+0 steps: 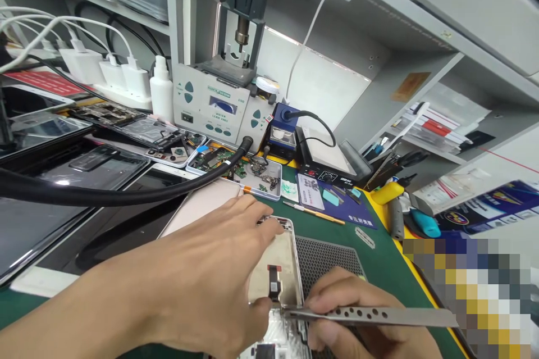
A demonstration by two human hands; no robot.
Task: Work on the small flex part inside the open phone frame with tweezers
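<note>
An opened phone frame [297,269], with a metal plate, a dark flex cable [274,285] and silvery inner parts showing, lies in front of me. My left hand [210,263] reaches across and grips it, fingertips at its far end and thumb near the cable. Between the fingers and thumb of my right hand [343,305] is a pair of metal tweezers [379,314] with a row of holes. Their tips touch or hover just over the phone's inside, below the cable; contact is hard to tell. My left hand covers the phone's left side.
Beneath the phone's right side is a perforated grey mat [328,258]. A razor blade [364,237] and a slim knife [314,213] lie beyond. A thick black hose [126,193] crosses the left, before a soldering station [214,106] and a parts tray [273,179].
</note>
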